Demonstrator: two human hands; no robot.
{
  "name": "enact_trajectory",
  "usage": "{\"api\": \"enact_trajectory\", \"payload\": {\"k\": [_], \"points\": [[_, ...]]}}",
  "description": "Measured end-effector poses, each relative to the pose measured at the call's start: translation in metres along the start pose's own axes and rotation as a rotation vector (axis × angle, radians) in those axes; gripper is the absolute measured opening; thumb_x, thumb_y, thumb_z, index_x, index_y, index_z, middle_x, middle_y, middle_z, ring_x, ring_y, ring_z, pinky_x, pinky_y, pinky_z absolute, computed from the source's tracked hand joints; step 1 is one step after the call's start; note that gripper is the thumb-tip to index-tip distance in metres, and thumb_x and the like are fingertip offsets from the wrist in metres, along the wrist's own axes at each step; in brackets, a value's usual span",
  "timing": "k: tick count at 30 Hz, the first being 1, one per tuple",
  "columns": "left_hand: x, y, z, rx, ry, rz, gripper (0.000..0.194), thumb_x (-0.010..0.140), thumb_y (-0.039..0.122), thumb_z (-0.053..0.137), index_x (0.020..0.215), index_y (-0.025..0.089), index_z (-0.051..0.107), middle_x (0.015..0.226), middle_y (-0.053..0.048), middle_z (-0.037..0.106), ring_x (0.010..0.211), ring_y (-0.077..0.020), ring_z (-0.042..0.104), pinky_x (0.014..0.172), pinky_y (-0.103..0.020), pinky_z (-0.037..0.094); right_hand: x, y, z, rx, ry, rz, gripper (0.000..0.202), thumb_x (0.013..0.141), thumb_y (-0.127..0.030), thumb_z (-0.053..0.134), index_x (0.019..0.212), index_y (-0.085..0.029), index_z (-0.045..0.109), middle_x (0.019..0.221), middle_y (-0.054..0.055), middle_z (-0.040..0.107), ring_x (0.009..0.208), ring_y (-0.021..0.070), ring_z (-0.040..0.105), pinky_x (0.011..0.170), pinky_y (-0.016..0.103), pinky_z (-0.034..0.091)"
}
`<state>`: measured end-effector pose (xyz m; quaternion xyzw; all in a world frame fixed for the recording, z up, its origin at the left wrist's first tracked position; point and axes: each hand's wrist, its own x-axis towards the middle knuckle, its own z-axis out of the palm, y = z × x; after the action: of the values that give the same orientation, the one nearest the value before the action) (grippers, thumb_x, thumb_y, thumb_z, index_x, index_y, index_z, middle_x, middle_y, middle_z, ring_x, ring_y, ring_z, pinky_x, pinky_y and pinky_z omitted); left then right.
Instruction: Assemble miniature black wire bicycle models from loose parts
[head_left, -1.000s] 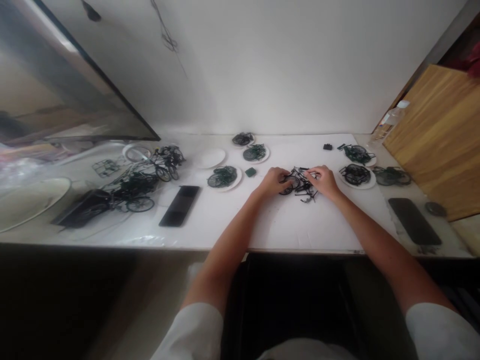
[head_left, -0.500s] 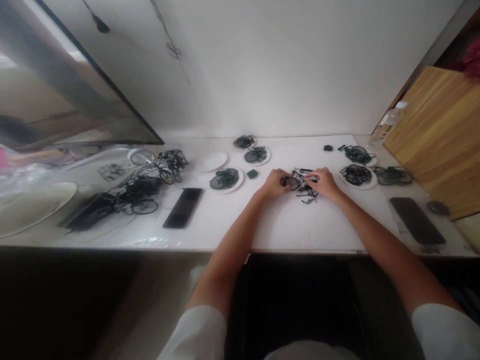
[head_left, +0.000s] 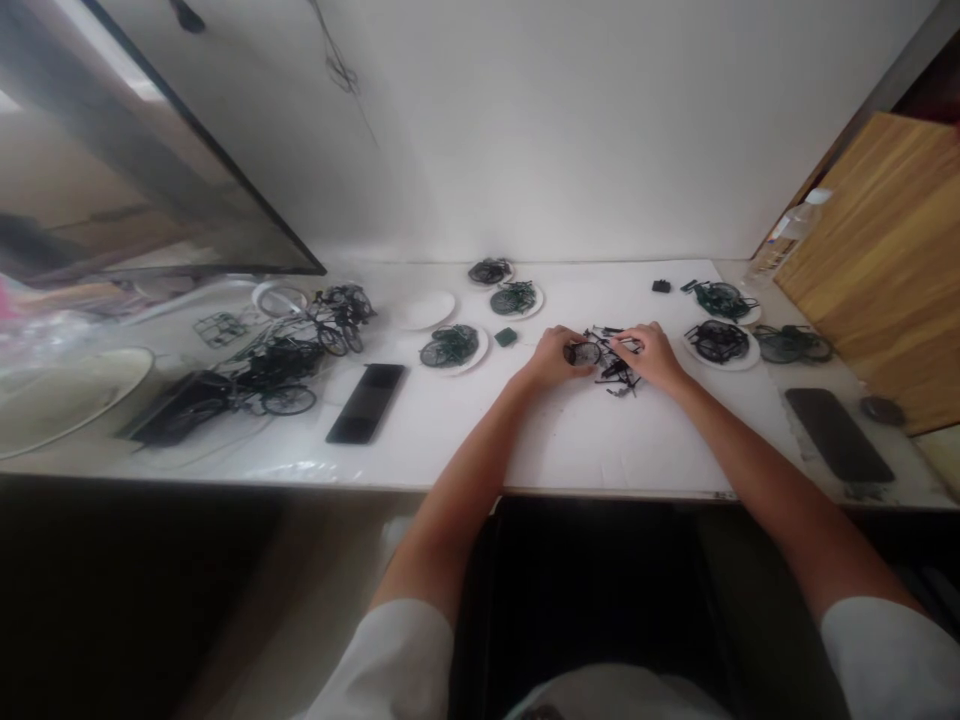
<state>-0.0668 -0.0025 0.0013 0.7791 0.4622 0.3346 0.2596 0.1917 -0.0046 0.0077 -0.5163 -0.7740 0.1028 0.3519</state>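
Between my hands, over the white table surface, is a black miniature bicycle (head_left: 615,372) with thin frame parts. My left hand (head_left: 553,357) grips it by a small spoked wheel (head_left: 583,354), thumb below and fingers above. My right hand (head_left: 649,355) pinches at the frame from the other side; exactly what sits between its fingertips is too small to make out. Small loose-looking black parts hang or lie just below the fingers. Left of my left hand is a small dark green piece (head_left: 506,337).
White plates (head_left: 480,353) with dark bicycle parts stand left and right, plus a bare white plate (head_left: 429,311). A phone (head_left: 366,403) and a pile of miniature bicycles (head_left: 281,370) are left. A dark slab (head_left: 838,435), a bottle (head_left: 791,235) and a wooden board (head_left: 877,260) are right.
The view has shifted slightly. My left hand's fingers have spread a little around the wheel, which shows more fully. My right hand stays at the frame.
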Motion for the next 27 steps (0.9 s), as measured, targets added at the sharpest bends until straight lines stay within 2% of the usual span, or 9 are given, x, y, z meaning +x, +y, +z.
{"api": "enact_trajectory", "payload": {"k": [4,7,12,15,17,20,23,27], "points": [[-0.001,0.004,-0.003,-0.24,0.02,-0.153,0.062,0.078,0.054,0.091,0.125,0.018,0.073,0.138,-0.017,0.069,0.124,-0.0305,0.069,0.109,-0.044,0.058,0.002,0.005,-0.017,0.058,-0.149,-0.013,0.043,0.099,-0.062,0.071,0.11,-0.024,0.086,0.1,0.012,0.079,0.105,0.0347,0.065,0.092,0.048,0.056],[0.0,0.004,-0.003,-0.41,0.032,-0.223,0.065,0.081,0.061,0.088,0.126,0.018,0.07,0.141,-0.017,0.071,0.12,-0.0287,0.072,0.103,-0.041,0.059,0.003,0.012,-0.028,0.048,-0.176,0.003,0.053,0.09,-0.068,0.081,0.119,-0.024,0.085,0.108,0.013,0.078,0.112,0.0357,0.066,0.095,0.049,0.057],[0.007,-0.005,-0.001,-0.489,0.132,-0.196,0.058,0.085,0.064,0.083,0.117,0.018,0.07,0.133,-0.014,0.074,0.121,-0.0257,0.071,0.106,-0.039,0.056,0.005,0.021,-0.035,0.023,-0.288,0.018,0.045,0.086,-0.068,0.085,0.1,-0.026,0.086,0.104,0.011,0.079,0.106,0.0341,0.069,0.095,0.047,0.057],[0.011,-0.009,-0.002,-0.522,0.212,-0.205,0.056,0.088,0.062,0.079,0.12,0.018,0.066,0.123,-0.013,0.076,0.116,-0.0246,0.073,0.102,-0.038,0.057,0.007,0.024,-0.035,0.04,-0.313,0.031,0.043,0.087,-0.067,0.084,0.096,-0.025,0.084,0.102,0.009,0.08,0.101,0.0315,0.071,0.092,0.043,0.056],[0.011,-0.011,-0.002,-0.454,0.257,-0.207,0.056,0.089,0.06,0.079,0.124,0.019,0.066,0.115,-0.011,0.077,0.112,-0.0247,0.074,0.103,-0.04,0.057,0.008,0.026,-0.034,0.047,-0.324,0.05,0.042,0.088,-0.066,0.082,0.095,-0.025,0.083,0.1,0.009,0.08,0.097,0.0301,0.071,0.09,0.041,0.055],[0.007,-0.013,-0.002,-0.184,0.285,-0.115,0.055,0.085,0.056,0.085,0.126,0.023,0.071,0.115,-0.01,0.077,0.116,-0.0282,0.072,0.111,-0.047,0.054,0.009,0.032,-0.033,0.048,-0.33,0.073,0.045,0.09,-0.068,0.079,0.094,-0.023,0.082,0.097,0.01,0.079,0.094,0.0295,0.071,0.088,0.04,0.054],[0.003,-0.016,-0.001,0.03,0.236,-0.052,0.056,0.084,0.053,0.086,0.128,0.021,0.074,0.123,-0.013,0.077,0.126,-0.0343,0.066,0.117,-0.051,0.051,0.01,0.036,-0.033,0.024,-0.286,0.069,0.046,0.092,-0.068,0.076,0.092,-0.022,0.081,0.099,0.011,0.078,0.098,0.0309,0.069,0.092,0.043,0.053],[0.004,-0.021,-0.001,0.112,0.165,-0.081,0.058,0.086,0.053,0.083,0.133,0.02,0.076,0.131,-0.015,0.077,0.129,-0.0363,0.066,0.116,-0.052,0.054,0.013,0.036,-0.036,0.013,-0.197,0.062,0.048,0.095,-0.07,0.072,0.091,-0.022,0.079,0.1,0.012,0.077,0.102,0.0317,0.066,0.096,0.044,0.052]]}}
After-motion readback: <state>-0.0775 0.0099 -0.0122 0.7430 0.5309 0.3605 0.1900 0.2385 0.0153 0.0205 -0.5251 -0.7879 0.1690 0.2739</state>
